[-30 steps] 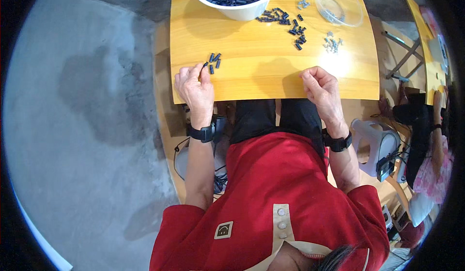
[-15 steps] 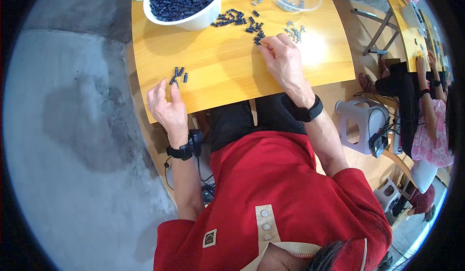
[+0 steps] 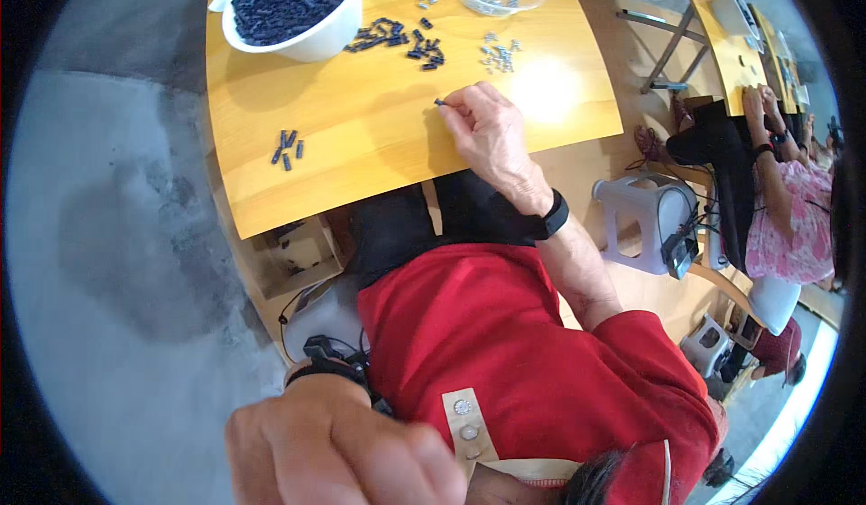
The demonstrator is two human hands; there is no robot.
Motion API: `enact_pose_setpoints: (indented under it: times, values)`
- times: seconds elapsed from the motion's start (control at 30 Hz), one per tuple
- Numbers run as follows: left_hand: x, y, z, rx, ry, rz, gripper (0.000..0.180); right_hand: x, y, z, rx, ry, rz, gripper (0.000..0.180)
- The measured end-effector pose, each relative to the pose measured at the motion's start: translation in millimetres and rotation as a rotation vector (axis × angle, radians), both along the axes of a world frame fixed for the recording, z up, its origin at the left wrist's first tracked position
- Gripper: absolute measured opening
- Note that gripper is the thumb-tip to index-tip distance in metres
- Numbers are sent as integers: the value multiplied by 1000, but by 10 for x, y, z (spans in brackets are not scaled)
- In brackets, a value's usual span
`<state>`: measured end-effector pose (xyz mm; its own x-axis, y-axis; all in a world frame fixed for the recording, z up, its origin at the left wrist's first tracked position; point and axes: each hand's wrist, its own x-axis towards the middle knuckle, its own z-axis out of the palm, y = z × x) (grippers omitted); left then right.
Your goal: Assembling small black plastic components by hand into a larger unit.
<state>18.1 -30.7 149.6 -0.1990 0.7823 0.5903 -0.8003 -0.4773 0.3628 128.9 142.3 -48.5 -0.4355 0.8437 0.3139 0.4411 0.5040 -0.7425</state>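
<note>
Fingertips of the right hand [image 3: 487, 130] pinch one small dark plastic piece [image 3: 439, 102] against the yellow wooden table [image 3: 379, 144], six o'clock of the scattered pile [image 3: 397, 37]; the left hand [image 3: 334, 446], raised close to the camera, looks curled, holding nothing visible.

An open cardboard box [image 3: 293, 257] sits under the near edge of the yellow wooden worktop [image 3: 379, 135], to the person's left; it is brown, roughly square, its flaps up, with small dark bits lying inside. On the red garment, near the lower middle of the view, a beige rectangular label strip [image 3: 467, 433] runs down the cloth, carrying two small round studs. At the far right, on the second yellow worktop [image 3: 722, 45], a pale flat rectangular thing [image 3: 738, 13] lies near its edge; whether it is a screen or a package cannot be told. Other packages, signs or lit screens do not show clearly.
</note>
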Motion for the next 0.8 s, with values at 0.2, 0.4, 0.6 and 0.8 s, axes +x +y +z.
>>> enact_pose_setpoints:
  times: [0.2,0.4,0.6,0.8]
  values:
    - [-223,-160,280,-147,-84,-460,11,194,-121,12,-84,-10,-25,9]
    - [-14,-158,285,-95,-25,-473,10,301,-211,73,-147,16,-25,9]
    - [92,-123,254,-82,66,-325,12,332,-247,46,-128,64,-13,8]
    - [52,76,216,52,-36,-517,11,341,-293,166,-358,204,-12,10]
